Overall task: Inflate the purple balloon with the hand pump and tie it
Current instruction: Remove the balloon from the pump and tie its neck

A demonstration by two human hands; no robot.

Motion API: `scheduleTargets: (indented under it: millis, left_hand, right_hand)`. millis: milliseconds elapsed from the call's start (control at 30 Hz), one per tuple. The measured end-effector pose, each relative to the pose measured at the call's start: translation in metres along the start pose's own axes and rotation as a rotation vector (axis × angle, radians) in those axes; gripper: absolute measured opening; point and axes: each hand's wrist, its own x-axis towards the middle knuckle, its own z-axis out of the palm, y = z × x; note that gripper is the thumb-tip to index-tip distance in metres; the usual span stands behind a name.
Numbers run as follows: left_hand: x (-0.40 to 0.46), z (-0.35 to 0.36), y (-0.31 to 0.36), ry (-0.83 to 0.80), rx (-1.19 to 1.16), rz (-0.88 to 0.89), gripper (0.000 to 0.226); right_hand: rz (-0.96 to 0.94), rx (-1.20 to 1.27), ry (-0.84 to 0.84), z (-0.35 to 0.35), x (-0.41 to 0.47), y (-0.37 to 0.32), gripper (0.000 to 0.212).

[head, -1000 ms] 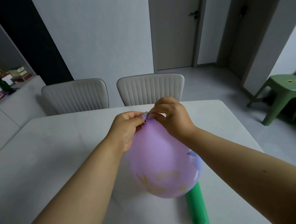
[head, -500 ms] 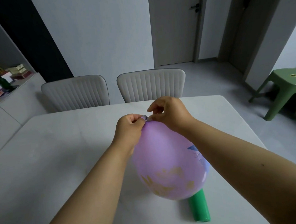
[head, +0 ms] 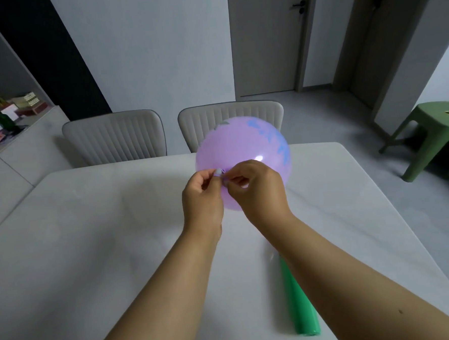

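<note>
The balloon [head: 243, 153] is purple, round and full of air, with blue marks on its far right side. It is held up in the air over the far part of the table [head: 78, 244]. Its neck [head: 222, 174] points back at the person, and both hands meet there. The left hand [head: 201, 200] pinches the neck with curled fingers. The right hand [head: 259, 191] pinches it too, just beside the left one, so the fingertips of the two hands almost touch. Whether there is a knot yet is too small to see.

The green pump [head: 300, 304] lies flat on the near right part of the table, and the right arm hides part of it. No hand touches it.

Two grey chairs [head: 116, 137] stand at the far side of the table. A green stool [head: 436, 130] stands on the floor at the far right.
</note>
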Motion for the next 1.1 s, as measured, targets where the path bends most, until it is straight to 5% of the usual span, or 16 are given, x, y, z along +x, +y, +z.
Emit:
scheduleTargets:
  millis: [367, 1100]
  left_hand:
    - [-0.011, 0.009, -0.012, -0.007, -0.183, -0.123, 0.015]
    - [-0.010, -0.004, -0.017, -0.182, -0.106, -0.074, 0.022]
  right_hand:
    - [-0.137, -0.058, 0.078, 0.009, -0.005, 0.018, 0.004]
    - [0.067, -0.096, -0.040, 0.003, 0.005, 0.016, 0.013]
